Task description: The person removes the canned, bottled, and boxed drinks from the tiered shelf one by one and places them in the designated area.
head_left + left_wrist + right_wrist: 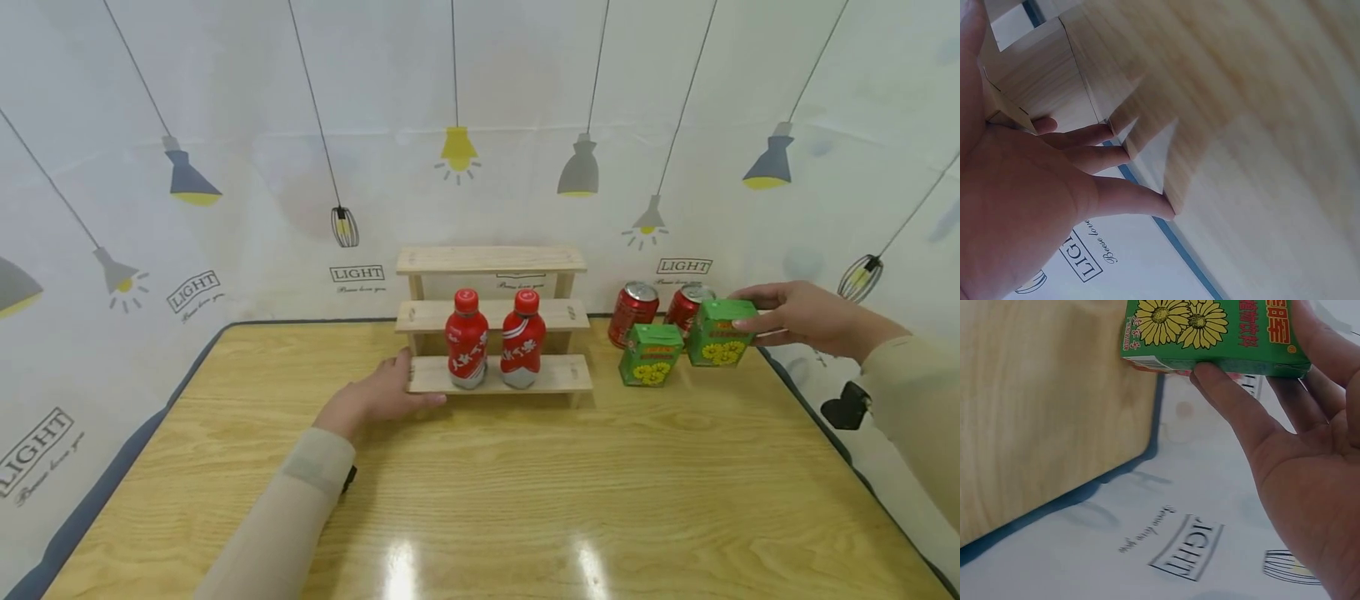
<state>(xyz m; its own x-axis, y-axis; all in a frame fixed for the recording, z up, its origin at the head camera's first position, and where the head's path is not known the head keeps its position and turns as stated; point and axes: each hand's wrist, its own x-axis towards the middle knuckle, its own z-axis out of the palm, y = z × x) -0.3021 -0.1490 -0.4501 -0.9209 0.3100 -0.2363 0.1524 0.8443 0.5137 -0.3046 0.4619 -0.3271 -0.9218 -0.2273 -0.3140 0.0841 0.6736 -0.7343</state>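
Note:
A small three-tier wooden shelf (540,372) stands at the back of the table, with two red bottles (467,342) upright on its lowest step. My left hand (378,392) holds the left end of that step, thumb along the front edge. In the left wrist view the other fingers (1141,199) reach down to the tabletop. My right hand (798,317) grips a green drink carton (720,335) with yellow flowers by its right side. A matching green carton (651,357) stands just left of it. Behind the cartons are two red cans (633,315), one partly hidden.
The light wood table (480,483) has a dark blue edge along the back and sides. A white cloth (247,200) printed with lamps hangs behind and beside it. The shelf's middle (427,317) and top (491,260) tiers rise behind the bottles.

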